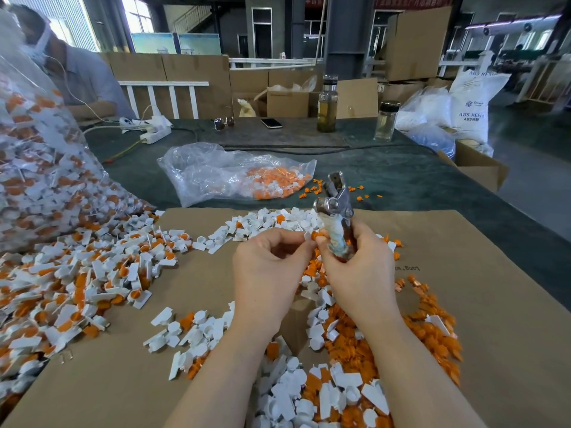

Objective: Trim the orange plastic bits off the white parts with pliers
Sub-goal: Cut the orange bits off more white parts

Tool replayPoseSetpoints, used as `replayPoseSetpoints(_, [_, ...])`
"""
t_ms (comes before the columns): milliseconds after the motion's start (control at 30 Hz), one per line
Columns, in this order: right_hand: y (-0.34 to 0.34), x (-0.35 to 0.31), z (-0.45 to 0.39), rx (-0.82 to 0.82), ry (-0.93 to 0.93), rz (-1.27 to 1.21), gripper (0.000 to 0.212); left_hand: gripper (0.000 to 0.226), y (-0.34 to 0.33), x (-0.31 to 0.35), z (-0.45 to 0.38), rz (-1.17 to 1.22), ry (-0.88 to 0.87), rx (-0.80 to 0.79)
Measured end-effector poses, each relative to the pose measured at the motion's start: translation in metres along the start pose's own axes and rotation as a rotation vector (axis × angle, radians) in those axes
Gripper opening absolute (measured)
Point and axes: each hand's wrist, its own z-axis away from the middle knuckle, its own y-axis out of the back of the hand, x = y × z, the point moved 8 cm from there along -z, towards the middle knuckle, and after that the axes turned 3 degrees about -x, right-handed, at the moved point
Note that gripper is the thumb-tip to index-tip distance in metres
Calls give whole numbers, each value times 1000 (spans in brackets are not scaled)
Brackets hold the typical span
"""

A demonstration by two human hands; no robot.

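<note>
Single head-worn wide-angle view, facing forward and down, close over the cardboard sheet (pixel 123 381)

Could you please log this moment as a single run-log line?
left hand: pinches white part | right hand: grips pliers, upright | orange bit: still attached

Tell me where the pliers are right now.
The pliers stand upright in the right hand, center of the head view, jaws up, above the cardboard sheet.
</note>
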Motion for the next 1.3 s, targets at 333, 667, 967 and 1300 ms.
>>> replayPoseSetpoints(333, [-1, -1, 0, -19, 5, 4, 24, 14, -1, 5, 0, -98, -97, -17])
replayPoseSetpoints(667, [-8, 2, -3, -117, -34, -85, 14, 17, 2, -1, -2, -67, -54, 51])
replayPoseSetpoints(967, [-10, 10, -4, -205, -103, -148, 14, 9, 4, -8, -3, 39, 14, 67])
replayPoseSetpoints(1300, [-20, 11, 3, -562, -113, -125, 19, 6, 13, -7, -11, 299, -14, 31])
